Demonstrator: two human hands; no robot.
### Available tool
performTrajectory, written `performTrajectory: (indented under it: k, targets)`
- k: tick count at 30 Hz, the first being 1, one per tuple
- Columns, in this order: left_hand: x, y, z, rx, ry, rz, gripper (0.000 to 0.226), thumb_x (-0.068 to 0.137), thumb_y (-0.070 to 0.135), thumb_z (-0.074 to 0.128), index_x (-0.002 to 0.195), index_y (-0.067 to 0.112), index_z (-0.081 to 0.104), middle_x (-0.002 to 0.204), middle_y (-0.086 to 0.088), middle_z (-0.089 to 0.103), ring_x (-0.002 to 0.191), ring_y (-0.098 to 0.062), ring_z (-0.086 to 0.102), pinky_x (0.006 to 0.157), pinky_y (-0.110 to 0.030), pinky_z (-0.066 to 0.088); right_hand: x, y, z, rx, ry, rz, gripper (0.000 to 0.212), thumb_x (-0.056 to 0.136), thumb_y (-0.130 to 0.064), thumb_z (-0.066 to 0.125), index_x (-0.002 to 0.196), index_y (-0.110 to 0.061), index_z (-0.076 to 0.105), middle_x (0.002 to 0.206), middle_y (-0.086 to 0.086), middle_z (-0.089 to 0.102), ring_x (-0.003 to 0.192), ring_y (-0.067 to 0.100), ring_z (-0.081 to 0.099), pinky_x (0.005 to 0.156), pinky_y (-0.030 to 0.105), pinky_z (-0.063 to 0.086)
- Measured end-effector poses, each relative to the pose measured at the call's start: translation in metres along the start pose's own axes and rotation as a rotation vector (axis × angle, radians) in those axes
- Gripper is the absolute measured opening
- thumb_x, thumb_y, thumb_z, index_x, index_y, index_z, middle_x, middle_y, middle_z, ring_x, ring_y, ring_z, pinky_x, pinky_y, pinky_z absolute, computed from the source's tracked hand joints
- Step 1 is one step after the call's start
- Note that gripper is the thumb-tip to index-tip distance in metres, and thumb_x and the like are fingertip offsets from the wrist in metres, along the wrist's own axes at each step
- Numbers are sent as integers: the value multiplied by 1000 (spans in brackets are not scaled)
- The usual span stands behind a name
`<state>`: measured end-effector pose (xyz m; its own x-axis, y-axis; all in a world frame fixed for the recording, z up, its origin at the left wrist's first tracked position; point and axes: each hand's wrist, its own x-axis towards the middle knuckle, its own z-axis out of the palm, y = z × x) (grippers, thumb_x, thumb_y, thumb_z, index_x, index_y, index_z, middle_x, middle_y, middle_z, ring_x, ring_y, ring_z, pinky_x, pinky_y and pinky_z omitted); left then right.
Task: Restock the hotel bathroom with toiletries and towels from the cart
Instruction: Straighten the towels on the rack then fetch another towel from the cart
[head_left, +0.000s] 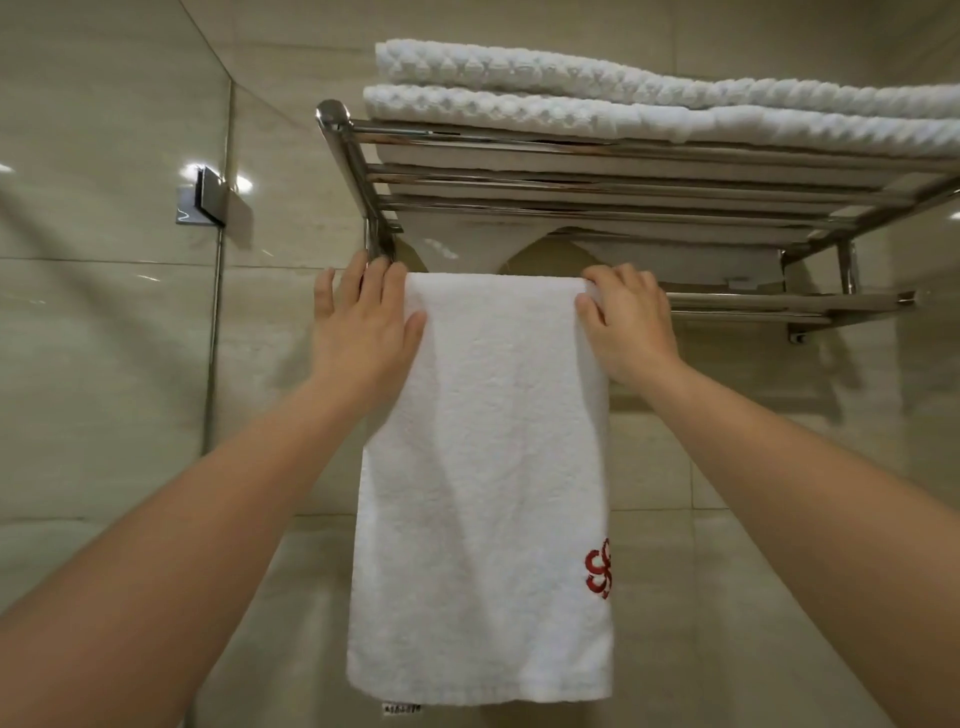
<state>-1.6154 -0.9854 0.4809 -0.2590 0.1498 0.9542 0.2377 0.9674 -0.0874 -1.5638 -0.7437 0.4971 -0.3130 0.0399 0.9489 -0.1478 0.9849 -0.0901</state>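
The white hand towel with a red embroidered emblem hangs folded over the chrome rail beneath the wall rack, its front panel draping straight down. The left hand lies flat on the towel's left edge, fingers spread and extended, thumb on the cloth. The right hand curls over the top right corner at the rail, fingers bent onto the fold. On the rack above, 2 folded bath towels are already stacked. So the towel part looks nearly done, apart from final straightening. Toiletries and the cart are out of view, so that share cannot be judged.
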Motion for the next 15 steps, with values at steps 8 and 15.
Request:
performTrajectory:
  k: [8, 15]
  targets:
    - [-40, 33, 0, -101, -80, 199, 66, 92, 47, 9, 150, 18, 4, 159, 0, 2, 145, -16, -4, 113, -38, -11, -53, -2, -3, -137, -4, -28, 42, 97, -28, 42, 137, -18, 39, 142, 1, 39, 133, 21, 31, 110, 36, 23]
    - [-71, 79, -11, -261, -207, 346, 60, 98, 47, 19, 149, 19, 8, 158, 0, 7, 145, -16, 0, 115, -36, -5, -91, 17, -47, -316, -203, -8, 44, 97, -32, 41, 139, -19, 40, 148, 2, 35, 138, 21, 25, 112, 37, 19]
